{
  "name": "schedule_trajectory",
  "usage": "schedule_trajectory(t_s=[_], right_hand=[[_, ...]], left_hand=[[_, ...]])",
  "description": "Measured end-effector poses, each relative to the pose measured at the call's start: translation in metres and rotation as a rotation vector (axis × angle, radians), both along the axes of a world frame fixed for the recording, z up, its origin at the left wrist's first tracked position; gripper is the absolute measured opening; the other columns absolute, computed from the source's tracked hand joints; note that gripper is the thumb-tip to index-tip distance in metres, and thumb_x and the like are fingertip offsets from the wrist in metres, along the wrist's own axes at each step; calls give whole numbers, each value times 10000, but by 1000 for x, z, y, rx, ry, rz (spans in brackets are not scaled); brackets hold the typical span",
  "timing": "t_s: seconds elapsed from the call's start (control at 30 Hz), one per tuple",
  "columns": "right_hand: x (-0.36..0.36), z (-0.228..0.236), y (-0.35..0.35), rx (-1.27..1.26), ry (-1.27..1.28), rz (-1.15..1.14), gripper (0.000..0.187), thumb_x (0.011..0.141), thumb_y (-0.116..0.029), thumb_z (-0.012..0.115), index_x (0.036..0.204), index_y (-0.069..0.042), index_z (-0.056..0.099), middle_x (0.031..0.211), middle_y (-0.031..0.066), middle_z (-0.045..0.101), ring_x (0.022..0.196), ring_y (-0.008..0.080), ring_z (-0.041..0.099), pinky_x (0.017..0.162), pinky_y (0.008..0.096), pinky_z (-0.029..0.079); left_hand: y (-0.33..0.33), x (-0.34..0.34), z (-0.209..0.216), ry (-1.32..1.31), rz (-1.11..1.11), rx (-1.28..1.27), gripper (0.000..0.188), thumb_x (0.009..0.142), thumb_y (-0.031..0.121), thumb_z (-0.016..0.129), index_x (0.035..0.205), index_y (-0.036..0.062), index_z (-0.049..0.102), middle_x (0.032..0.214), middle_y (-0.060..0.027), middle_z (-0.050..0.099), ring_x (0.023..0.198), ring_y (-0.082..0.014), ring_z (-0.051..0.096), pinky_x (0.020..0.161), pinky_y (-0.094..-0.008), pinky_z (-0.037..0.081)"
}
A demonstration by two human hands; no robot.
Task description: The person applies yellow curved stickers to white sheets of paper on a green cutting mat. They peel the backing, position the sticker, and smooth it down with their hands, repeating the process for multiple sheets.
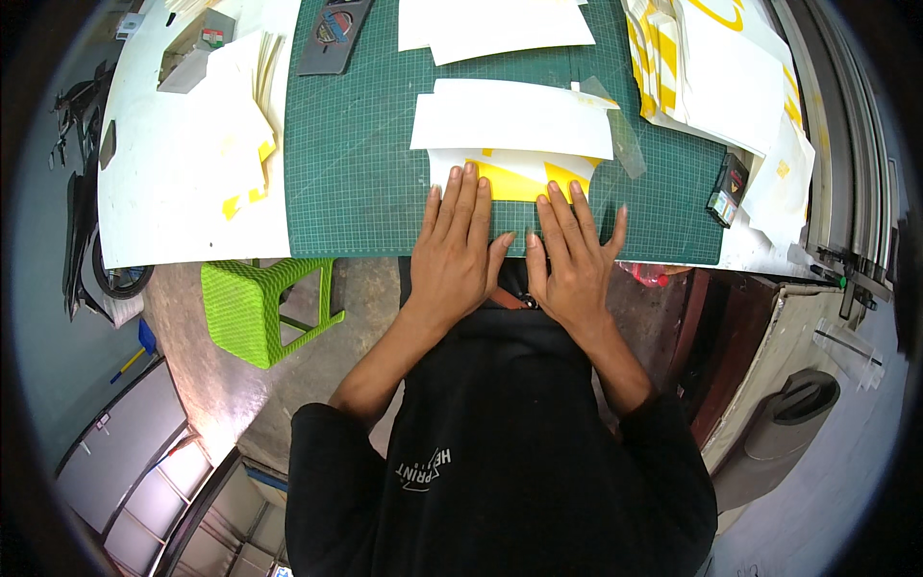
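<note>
On the green cutting mat (356, 183) lies a folded sheet of white paper with yellow print (514, 181) along its near part. My left hand (454, 236) rests flat with fingers stretched out, its fingertips on the near left of that sheet. Toward the sheet's near right, my right hand (572, 250) lies with fingers spread, fingertips touching the yellow print. The white upper flap (514, 120) bends across the sheet just beyond my fingers. A clear plastic strip (620, 135) lies at the flap's right end.
More white sheets (510, 29) lie farther back. A paper stack (236, 125) is at left near a grey box (196, 50); another yellow-printed stack (711, 72) is at right. A small dark box (728, 189) sits by the mat's right edge. Below stands a green stool (245, 308).
</note>
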State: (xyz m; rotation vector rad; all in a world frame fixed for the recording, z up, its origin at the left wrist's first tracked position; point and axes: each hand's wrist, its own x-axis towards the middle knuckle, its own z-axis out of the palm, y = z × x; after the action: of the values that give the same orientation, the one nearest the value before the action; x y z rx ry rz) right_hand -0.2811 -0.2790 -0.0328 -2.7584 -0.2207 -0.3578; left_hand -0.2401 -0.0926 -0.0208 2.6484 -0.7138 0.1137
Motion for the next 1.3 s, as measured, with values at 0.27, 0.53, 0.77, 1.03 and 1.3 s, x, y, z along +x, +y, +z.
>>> schedule_trajectory(t_s=[0.27, 0.53, 0.77, 1.03, 1.3], right_hand=[[0, 0, 1, 5, -3, 0, 449, 992, -271, 622, 1385, -62, 673, 1546, 74, 586, 1522, 278, 442, 1241, 722, 35], [-1, 0, 1, 14, -7, -12, 449, 986, -273, 632, 1382, -66, 675, 1543, 73, 587, 1518, 277, 447, 1233, 734, 57], [0, 0, 1, 25, -8, -9, 450, 985, -268, 637, 1388, -71, 672, 1542, 73, 588, 1517, 275, 449, 1230, 738, 70], [0, -1, 0, 24, -11, -13, 443, 984, -272, 642, 1376, -70, 681, 1532, 71, 597, 1513, 268, 454, 1232, 736, 69], [0, 0, -1, 35, -8, -9, 436, 983, -266, 651, 1372, -72, 687, 1519, 63, 611, 1513, 264, 455, 1237, 729, 60]], left_hand=[[3, 1, 1, 12, 19, -40, 729, 1013, 367, 671, 1521, -109, 453, 1617, -306, 422, 1538, -436, 382, 1244, -565, 321], [17, 5, 0, 54, 18, -33, 792, 1033, 402, 648, 1587, -81, 353, 1665, -299, 343, 1573, -436, 311, 1266, -575, 277], [19, 5, 0, 49, 19, -38, 792, 1032, 402, 649, 1593, -73, 352, 1669, -287, 345, 1579, -424, 307, 1268, -576, 273], [17, 7, 2, 26, 22, -21, 805, 1005, 415, 680, 1567, -86, 396, 1652, -282, 381, 1566, -413, 341, 1258, -559, 294], [19, 5, -1, 53, 14, -8, 812, 1029, 427, 645, 1600, -66, 344, 1676, -285, 334, 1583, -418, 302, 1272, -575, 259]])
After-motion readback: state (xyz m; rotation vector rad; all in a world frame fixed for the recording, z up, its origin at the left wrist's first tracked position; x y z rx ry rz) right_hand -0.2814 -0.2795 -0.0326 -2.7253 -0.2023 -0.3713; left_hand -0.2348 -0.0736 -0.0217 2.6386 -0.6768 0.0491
